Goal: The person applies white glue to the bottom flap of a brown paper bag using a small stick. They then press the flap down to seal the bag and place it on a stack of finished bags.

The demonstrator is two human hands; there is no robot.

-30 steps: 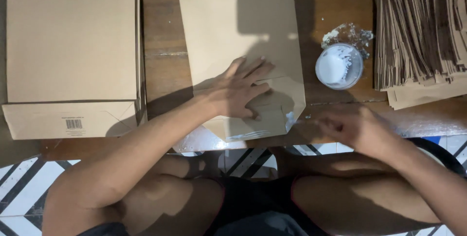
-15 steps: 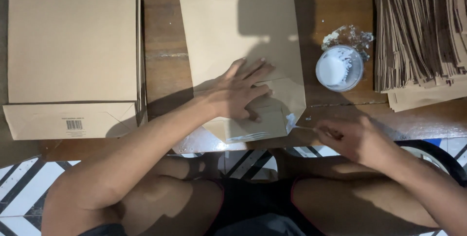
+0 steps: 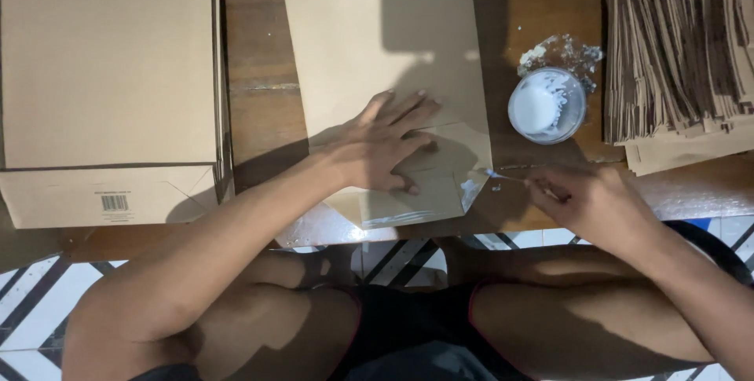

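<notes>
Your right hand (image 3: 593,206) is moving left from where it hung off the near edge a second ago, and it is now bringing the thin stick (image 3: 514,179) it pinches up to the right corner of the paper bag (image 3: 377,43). The stick's white-coated tip is now touching the bag's folded bottom flap (image 3: 428,196), which it was clear of before.

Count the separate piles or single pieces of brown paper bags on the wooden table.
3: a finished stack of bags on the left, one flat bag in the middle under the left hand, and an unfinished pile at right, partly cropped.
</notes>
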